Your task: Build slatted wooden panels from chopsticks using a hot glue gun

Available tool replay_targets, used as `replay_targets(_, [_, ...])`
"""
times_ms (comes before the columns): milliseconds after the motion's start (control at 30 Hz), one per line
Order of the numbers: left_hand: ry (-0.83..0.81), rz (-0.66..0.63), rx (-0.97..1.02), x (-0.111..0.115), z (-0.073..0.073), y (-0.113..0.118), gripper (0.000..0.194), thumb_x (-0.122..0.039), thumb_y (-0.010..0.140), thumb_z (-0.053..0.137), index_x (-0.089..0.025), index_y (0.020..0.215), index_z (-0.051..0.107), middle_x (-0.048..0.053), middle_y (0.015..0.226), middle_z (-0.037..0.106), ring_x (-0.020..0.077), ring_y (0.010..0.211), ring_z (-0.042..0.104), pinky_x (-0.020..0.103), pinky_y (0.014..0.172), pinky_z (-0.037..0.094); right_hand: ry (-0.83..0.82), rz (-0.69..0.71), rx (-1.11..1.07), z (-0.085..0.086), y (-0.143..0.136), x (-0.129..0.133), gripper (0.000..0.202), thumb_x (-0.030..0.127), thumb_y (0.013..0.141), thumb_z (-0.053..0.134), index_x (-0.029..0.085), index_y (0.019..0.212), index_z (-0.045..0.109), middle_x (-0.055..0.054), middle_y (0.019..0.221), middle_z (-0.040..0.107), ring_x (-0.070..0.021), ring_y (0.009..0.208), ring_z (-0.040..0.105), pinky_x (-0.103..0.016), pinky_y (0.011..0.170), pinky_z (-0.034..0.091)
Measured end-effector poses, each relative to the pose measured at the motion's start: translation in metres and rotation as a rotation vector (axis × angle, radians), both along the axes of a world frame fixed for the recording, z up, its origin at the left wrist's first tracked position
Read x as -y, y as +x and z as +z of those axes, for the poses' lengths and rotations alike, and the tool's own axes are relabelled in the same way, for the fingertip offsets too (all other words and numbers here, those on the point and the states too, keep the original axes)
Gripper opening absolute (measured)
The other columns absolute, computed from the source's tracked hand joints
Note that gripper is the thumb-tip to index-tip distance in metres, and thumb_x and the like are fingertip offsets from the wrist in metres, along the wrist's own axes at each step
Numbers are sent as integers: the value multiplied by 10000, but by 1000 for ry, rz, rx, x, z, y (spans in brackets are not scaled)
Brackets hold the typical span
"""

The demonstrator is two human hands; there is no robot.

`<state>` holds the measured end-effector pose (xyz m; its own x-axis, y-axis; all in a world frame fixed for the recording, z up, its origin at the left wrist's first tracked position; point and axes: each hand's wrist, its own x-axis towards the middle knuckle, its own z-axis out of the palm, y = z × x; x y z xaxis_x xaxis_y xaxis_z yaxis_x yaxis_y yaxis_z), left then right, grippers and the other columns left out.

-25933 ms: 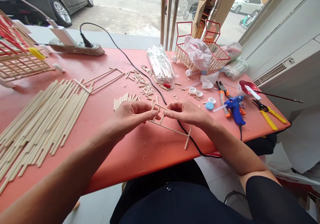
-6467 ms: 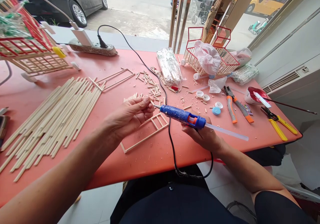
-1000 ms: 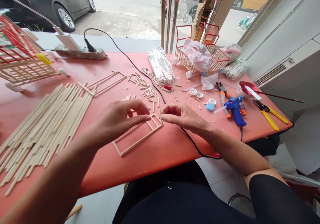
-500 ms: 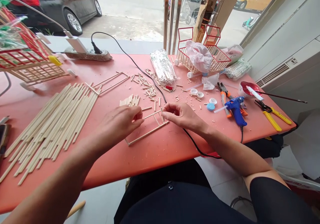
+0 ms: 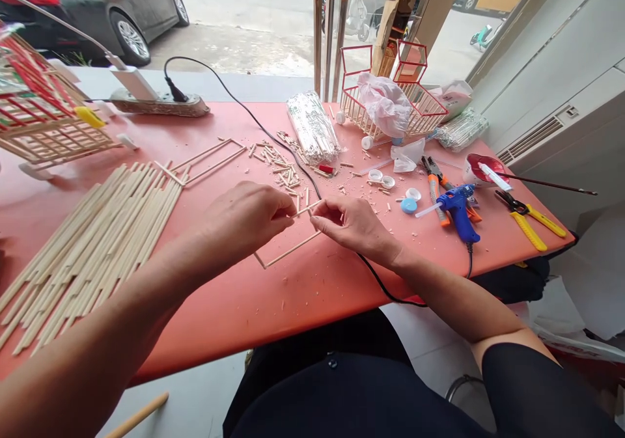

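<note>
A small frame of thin wooden sticks (image 5: 291,250) is between my hands above the near part of the pink table; its near side and left corner show. My left hand (image 5: 249,211) is closed, thumb and fingertips pinching a stick on the frame's far side. From the right, my right hand (image 5: 354,226) pinches the same stick near its other end. The fingers hide the frame's right end, and I cannot tell whether it touches the table. Short cut sticks (image 5: 299,198) lie just beyond the fingertips.
Long wooden sticks (image 5: 97,249) lie piled left, beside another stick frame (image 5: 215,161). A blue glue gun (image 5: 459,213), orange-handled pliers (image 5: 436,187) and yellow-handled cutters (image 5: 530,220) lie right. A black cable (image 5: 297,158) crosses the table (image 5: 219,321). Stick baskets (image 5: 420,116) stand at the back.
The stick frame has shifted away from me. My left hand has moved right and farther out, closer to my right hand, which has barely moved. The view has shifted slightly.
</note>
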<state>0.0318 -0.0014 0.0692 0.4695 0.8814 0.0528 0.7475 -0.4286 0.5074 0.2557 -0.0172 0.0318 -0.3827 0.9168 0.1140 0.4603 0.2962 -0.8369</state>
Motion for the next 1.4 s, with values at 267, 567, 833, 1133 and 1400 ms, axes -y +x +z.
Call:
replay_targets(267, [28,45,-198,4,2,7,278,-377,868,581,-253,698,763,84,675,716,262,667,621,364,626,355,57,-21,115,1,-5,3,120,239,933,672,164,847,710,-7,774,668,-131,709,545,-287,719,394])
replay_targets(567, [45,52,-242,6,2,9,287,-363,890,562,-237,752,781,87,712,740,256,703,657,347,643,368,79,-51,164,-2,-7,2,98,207,918,663,180,827,686,2,760,659,-132,703,547,-280,707,392])
replay_targets(833, [69,42,-290,10,2,12,276,-322,913,567,-228,826,811,91,756,764,277,760,698,360,691,398,89,-70,218,-2,-11,3,68,189,903,648,191,837,661,-2,766,667,-141,699,551,-284,700,382])
replay_targets(1133, [79,13,-301,12,2,12,290,-311,934,544,-209,855,805,106,776,757,296,788,705,375,713,413,110,-72,220,-3,-12,3,66,190,898,647,191,832,645,6,756,650,-134,684,533,-279,688,372])
replay_targets(1400, [101,-3,-347,13,2,14,301,-299,937,522,-209,829,787,117,782,761,299,787,715,373,695,423,129,-76,226,-7,-12,3,104,230,929,657,196,832,644,-4,780,660,-143,711,539,-283,704,376])
